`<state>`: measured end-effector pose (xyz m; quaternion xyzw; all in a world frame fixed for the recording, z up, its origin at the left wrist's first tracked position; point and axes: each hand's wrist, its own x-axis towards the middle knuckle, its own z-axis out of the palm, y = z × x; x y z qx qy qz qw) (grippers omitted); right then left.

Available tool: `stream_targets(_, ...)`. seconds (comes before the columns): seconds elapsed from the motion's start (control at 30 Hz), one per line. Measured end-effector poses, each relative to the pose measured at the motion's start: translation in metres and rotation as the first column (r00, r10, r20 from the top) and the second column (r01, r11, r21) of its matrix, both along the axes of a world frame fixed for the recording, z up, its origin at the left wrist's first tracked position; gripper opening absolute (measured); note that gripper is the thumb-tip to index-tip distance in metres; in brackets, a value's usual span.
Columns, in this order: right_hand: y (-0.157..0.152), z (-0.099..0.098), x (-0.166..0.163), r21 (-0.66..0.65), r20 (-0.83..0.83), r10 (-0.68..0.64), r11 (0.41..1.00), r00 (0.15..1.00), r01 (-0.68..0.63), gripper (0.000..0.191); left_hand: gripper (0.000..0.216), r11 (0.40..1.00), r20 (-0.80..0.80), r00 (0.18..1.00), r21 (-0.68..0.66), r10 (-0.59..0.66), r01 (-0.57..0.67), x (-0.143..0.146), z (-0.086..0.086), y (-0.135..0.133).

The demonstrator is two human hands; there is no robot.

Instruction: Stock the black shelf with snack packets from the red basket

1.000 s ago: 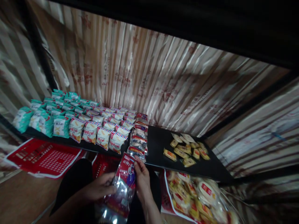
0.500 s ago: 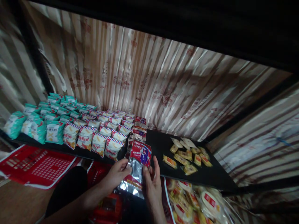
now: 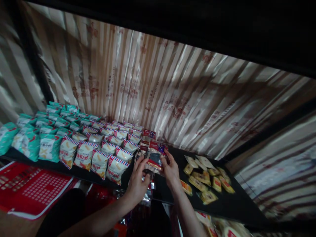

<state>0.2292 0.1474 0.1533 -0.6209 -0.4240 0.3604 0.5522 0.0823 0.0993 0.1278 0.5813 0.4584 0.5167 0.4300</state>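
Note:
Both hands are at a red and purple snack packet (image 3: pixel 156 156) with a dark middle, over the row of packets beside the shrimp snack bags. My right hand (image 3: pixel 170 169) grips its right edge between thumb and fingers. Along its lower left edge, my left hand (image 3: pixel 138 184) has its fingers bent and thumb curled in, closed on packet foil. Shiny silver foil (image 3: pixel 148 196) hangs just under the left hand; whether it is a second packet I cannot tell. Behind, a similar red packet (image 3: pixel 149 133) lies at the back of the shelf.
White striped snack bags (image 3: pixel 98 161) stand in rows to the left, with teal bags (image 3: pixel 50 144) beyond. Small yellow packs (image 3: pixel 198 181) lie on the black shelf (image 3: pixel 237 197) at right. A red basket (image 3: pixel 37 187) sits below left. A black beam (image 3: pixel 197 26) crosses above.
Both hands have moved forward and up over the shelf with the packet, which now tips flatter above the packet row. The view has shifted slightly.

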Motion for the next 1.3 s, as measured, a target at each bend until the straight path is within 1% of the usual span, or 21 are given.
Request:
stream_targets(0.13, 0.036, -0.001, 0.005, -0.013, -0.011, 0.017, 1.0, 1.0, -0.018, 0.064, 0.042, 0.997, -0.077, 0.996, 0.057, 0.05, -0.046, 0.013, 0.001, 0.024)
stream_targets(0.23, 0.059, -0.006, 0.008, -0.022, 0.001, 0.027, 0.999, 1.0, -0.027, 0.056, 0.041, 0.994, -0.12, 0.988, 0.066, 0.1, -0.093, 0.021, 0.001, 0.039)
stream_targets(0.27, 0.066, -0.008, 0.009, -0.015, 0.038, 0.032, 0.999, 0.999, -0.032, 0.052, 0.041, 0.992, -0.136, 0.984, 0.065, 0.113, -0.105, 0.023, 0.0, 0.044)
stream_targets(0.33, 0.079, -0.013, 0.011, -0.004, 0.176, 0.035, 0.999, 0.984, -0.035, 0.045, 0.041, 0.99, -0.164, 0.977, 0.065, 0.134, -0.124, 0.025, -0.003, 0.053)
stream_targets(0.4, 0.091, -0.018, 0.013, -0.013, 0.372, 0.04, 0.999, 0.927, -0.038, 0.039, 0.041, 0.988, -0.188, 0.97, 0.061, 0.152, -0.143, 0.026, -0.007, 0.061)
stream_targets(0.5, 0.101, -0.024, 0.011, -0.042, 0.63, 0.066, 0.998, 0.774, -0.051, 0.036, 0.042, 0.984, -0.236, 0.955, 0.041, 0.18, -0.176, 0.026, -0.012, 0.071)
stream_targets(0.57, 0.104, -0.026, 0.007, -0.066, 0.731, 0.086, 0.996, 0.677, -0.055, 0.036, 0.043, 0.981, -0.276, 0.942, 0.029, 0.19, -0.19, 0.025, -0.013, 0.074)
stream_targets(0.63, 0.105, -0.027, 0.003, -0.089, 0.785, 0.11, 0.994, 0.609, -0.065, 0.036, 0.044, 0.982, -0.316, 0.93, 0.018, 0.186, -0.19, 0.024, -0.012, 0.076)
stream_targets(0.7, 0.104, -0.027, -0.001, -0.107, 0.815, 0.127, 0.992, 0.566, -0.068, 0.036, 0.046, 0.983, -0.343, 0.923, 0.008, 0.173, -0.181, 0.024, -0.011, 0.076)
stream_targets(0.8, 0.102, -0.028, -0.003, -0.153, 0.839, 0.141, 0.988, 0.526, -0.021, 0.036, 0.046, 0.985, -0.355, 0.922, -0.007, 0.157, -0.171, 0.024, -0.011, 0.077)
stream_targets(0.9, 0.1, -0.029, -0.003, -0.179, 0.866, 0.155, 0.984, 0.475, 0.006, 0.039, 0.043, 0.985, -0.361, 0.919, -0.01, 0.158, -0.174, 0.025, -0.014, 0.08)
stream_targets(1.03, 0.104, -0.026, -0.006, -0.137, 0.909, 0.146, 0.989, 0.39, -0.052, 0.041, 0.043, 0.985, -0.358, 0.919, 0.004, 0.164, -0.174, 0.026, -0.02, 0.082)
stream_targets(1.13, 0.112, -0.023, -0.013, -0.141, 0.905, 0.172, 0.984, 0.388, -0.107, 0.044, 0.045, 0.984, -0.347, 0.923, -0.001, 0.169, -0.181, 0.026, -0.022, 0.082)
stream_targets(1.23, 0.119, -0.022, -0.021, -0.218, 0.881, 0.245, 0.969, 0.405, -0.113, 0.048, 0.043, 0.985, -0.356, 0.921, -0.003, 0.159, -0.171, 0.025, -0.018, 0.08)
stream_targets(1.3, 0.123, -0.023, -0.025, -0.279, 0.863, 0.302, 0.953, 0.405, -0.116, 0.05, 0.043, 0.988, -0.395, 0.908, -0.004, 0.138, -0.152, 0.024, -0.013, 0.078)
